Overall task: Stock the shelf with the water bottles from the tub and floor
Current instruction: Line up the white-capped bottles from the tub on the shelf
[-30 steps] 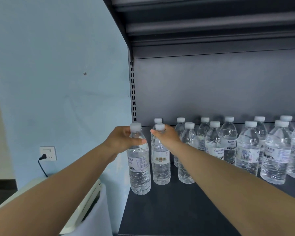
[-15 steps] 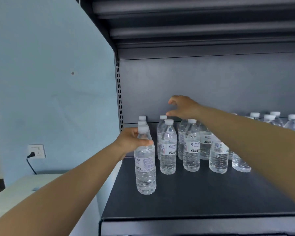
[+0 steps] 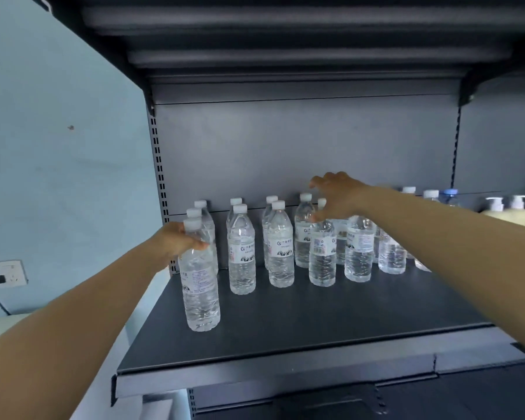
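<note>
Clear plastic water bottles [image 3: 281, 253] stand in rows on the dark shelf [image 3: 300, 325]. The left hand [image 3: 176, 242] holds the front bottle [image 3: 200, 286] by its neck, fingers curled round it just under the white cap. This bottle stands on the shelf, near the left edge. The right hand [image 3: 338, 197] floats over the bottle tops with spread fingers and holds nothing. A full bottle is likely heavy, and its thin sides may squish. The smooth plastic could slip, so the stiff neck is a good place to hold.
</note>
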### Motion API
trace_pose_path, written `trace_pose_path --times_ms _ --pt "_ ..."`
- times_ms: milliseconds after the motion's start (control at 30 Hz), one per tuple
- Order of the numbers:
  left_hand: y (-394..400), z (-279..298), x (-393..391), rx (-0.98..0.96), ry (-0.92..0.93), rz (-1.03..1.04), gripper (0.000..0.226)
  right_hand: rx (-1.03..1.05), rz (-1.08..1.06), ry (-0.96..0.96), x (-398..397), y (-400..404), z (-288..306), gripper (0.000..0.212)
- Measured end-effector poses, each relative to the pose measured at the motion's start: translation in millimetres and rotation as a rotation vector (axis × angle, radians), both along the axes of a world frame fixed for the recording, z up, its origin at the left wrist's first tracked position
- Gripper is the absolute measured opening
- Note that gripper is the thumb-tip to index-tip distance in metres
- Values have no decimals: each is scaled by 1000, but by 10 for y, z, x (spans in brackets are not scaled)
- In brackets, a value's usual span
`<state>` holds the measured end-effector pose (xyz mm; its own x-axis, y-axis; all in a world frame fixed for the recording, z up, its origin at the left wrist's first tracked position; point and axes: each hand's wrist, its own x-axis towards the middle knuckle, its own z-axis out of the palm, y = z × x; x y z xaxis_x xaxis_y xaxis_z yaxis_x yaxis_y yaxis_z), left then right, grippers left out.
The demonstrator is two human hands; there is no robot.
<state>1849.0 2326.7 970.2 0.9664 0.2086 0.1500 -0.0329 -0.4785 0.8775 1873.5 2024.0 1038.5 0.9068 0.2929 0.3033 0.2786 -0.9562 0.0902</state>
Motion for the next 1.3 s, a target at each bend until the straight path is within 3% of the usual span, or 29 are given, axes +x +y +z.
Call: trace_pose_path --times_ms 100,200,333,467,667,933,1300 --pt "29 15 -52 -30 54 12 29 -21 -23 13 -106 -335 -99 86" --pt "-27 -33 -132 -24 65 83 59 -44 -53 37 -202 -661 -187 91" --pt "-266 -69 -306 155 -68 328 95 -19 -49 42 -333 -1073 -317 90" --pt "-646 -184 -513 520 -150 347 89 -12 -17 66 -451 -1415 -471 100" --pt "-1317 -377 -855 871 16 208 99 50 -22 90 -727 -1868 -733 104" --pt "-2226 -996 -1225 999 61 7 97 150 -63 86 -1315 -2479 -1309 99" --pt "-3082 -2980 -1624 784 177 -228 93 331 -128 216 -2124 -3505 -3215 85"
